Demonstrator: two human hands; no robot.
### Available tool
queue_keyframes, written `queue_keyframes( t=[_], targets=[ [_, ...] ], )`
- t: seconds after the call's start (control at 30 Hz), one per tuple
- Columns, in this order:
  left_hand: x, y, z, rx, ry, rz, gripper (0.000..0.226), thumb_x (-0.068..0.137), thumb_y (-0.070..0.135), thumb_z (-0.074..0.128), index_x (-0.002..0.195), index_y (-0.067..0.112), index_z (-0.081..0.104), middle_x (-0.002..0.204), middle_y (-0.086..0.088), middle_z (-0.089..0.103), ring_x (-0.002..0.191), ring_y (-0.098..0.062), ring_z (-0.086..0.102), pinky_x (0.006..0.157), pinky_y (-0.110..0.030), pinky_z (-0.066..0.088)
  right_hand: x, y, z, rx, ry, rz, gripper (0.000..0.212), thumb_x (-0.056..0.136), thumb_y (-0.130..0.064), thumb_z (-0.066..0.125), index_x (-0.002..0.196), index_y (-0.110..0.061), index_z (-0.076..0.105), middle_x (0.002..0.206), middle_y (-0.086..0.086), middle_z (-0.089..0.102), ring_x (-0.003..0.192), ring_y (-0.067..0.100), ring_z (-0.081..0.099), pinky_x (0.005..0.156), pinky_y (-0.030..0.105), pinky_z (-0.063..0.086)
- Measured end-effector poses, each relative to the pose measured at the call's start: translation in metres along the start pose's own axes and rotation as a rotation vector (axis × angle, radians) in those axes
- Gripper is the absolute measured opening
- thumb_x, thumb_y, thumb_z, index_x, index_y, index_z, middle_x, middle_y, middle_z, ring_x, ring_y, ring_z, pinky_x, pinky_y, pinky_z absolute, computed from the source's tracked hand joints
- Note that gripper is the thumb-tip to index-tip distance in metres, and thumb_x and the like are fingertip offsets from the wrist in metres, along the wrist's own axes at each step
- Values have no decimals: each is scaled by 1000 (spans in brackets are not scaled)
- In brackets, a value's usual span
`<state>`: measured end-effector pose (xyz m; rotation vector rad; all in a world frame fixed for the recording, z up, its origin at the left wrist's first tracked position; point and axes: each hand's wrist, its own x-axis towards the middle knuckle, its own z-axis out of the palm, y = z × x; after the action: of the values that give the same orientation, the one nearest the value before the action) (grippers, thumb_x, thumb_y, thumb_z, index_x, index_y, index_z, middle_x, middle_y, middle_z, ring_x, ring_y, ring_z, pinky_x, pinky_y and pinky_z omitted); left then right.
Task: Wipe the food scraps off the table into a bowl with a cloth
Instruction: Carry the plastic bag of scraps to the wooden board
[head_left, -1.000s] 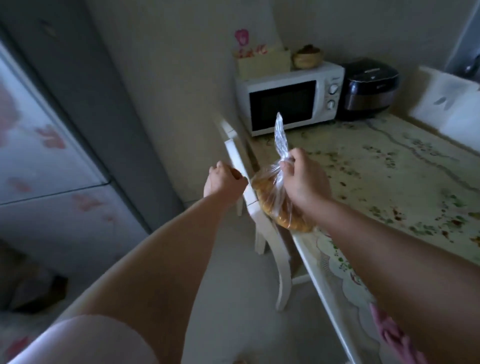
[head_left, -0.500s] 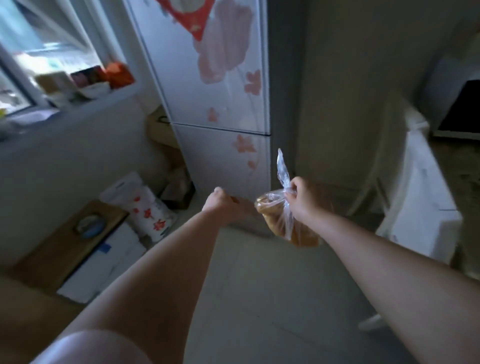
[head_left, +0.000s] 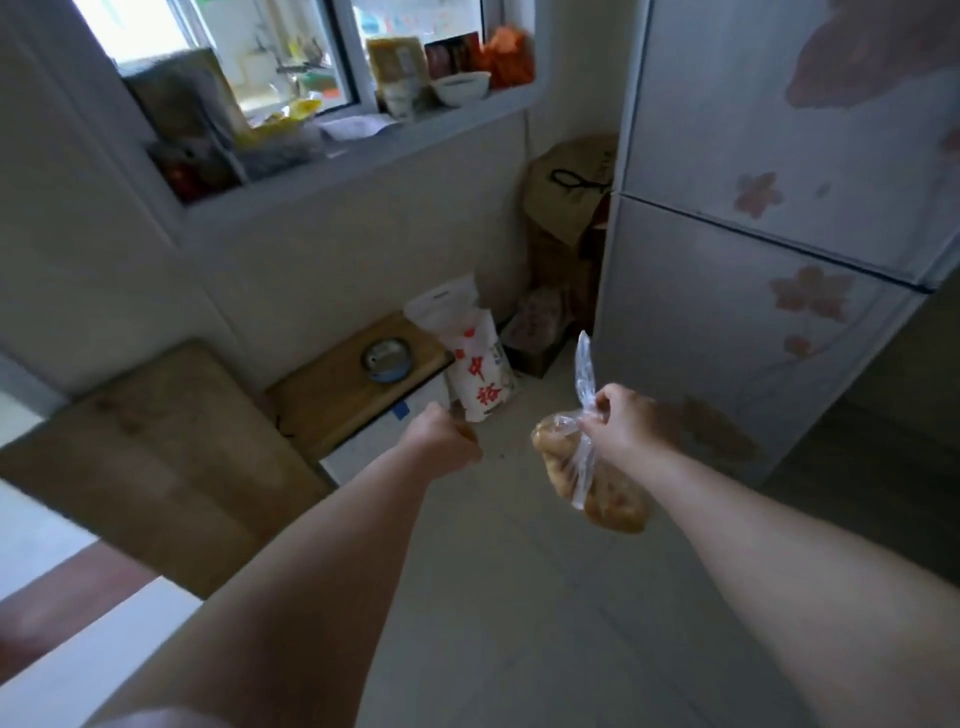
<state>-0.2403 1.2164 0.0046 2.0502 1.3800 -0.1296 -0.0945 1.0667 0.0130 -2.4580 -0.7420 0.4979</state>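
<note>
Currently right grip (head_left: 618, 421) is closed tight, pinching the twisted neck of a clear bag of buns (head_left: 571, 467) that hangs over the floor (head_left: 519, 597) beside the fridge (head_left: 753, 270), & left grip (head_left: 447, 441) is curled round a small brown bit (head_left: 464, 430), can't tell what. Tabletop, scraps & cloth are out of shot; only bowl (head_left: 461, 85) seen sits on the window sill (head_left: 363, 150), so wiping prob hasn't begun. Risks imo: thin neck slips thru fingers on a swing & buns hit floor, or w/ both grips full sth gets fumbled at the fridge.
</note>
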Motion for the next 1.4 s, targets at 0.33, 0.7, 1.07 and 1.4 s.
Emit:
queue_keyframes(
  t=[0.33, 0.7, 1.07, 1.4],
  targets=[
    [88, -112, -76, -223, 165, -179, 42, 75, 23, 76, 106, 20, 48, 99, -1, 53, 90, -17, 55, 76, -32, 53, 87, -142, 112, 16, -137, -200, 13, 92, -29, 57, 101, -21, 62, 108, 7, 67, 99, 27, 64, 86, 41, 54],
    [194, -161, -140, -418, 304, -372, 35, 80, 18, 70, 107, 17, 49, 101, -4, 58, 93, -23, 60, 80, -36, 55, 189, -247, 214, -65, -289, -347, 12, 95, -29, 53, 100, -20, 60, 104, 3, 64, 90, 23, 60, 70, 34, 50],
    [314, -231, -171, -519, 208, -396, 48, 76, 27, 74, 116, 17, 50, 106, -3, 60, 97, -21, 61, 81, -35, 56, 267, -326, 328, -38, -417, -289, 15, 95, -28, 52, 87, -16, 58, 84, 0, 59, 82, 22, 59, 67, 30, 45],
    [433, -288, -176, -472, 207, -489, 44, 78, 19, 69, 119, 19, 51, 104, 0, 58, 91, -18, 58, 63, -25, 44, 354, -370, 439, 27, -419, -185, 20, 95, -25, 55, 100, -6, 60, 104, 13, 67, 98, 30, 63, 82, 39, 53]
  ],
)
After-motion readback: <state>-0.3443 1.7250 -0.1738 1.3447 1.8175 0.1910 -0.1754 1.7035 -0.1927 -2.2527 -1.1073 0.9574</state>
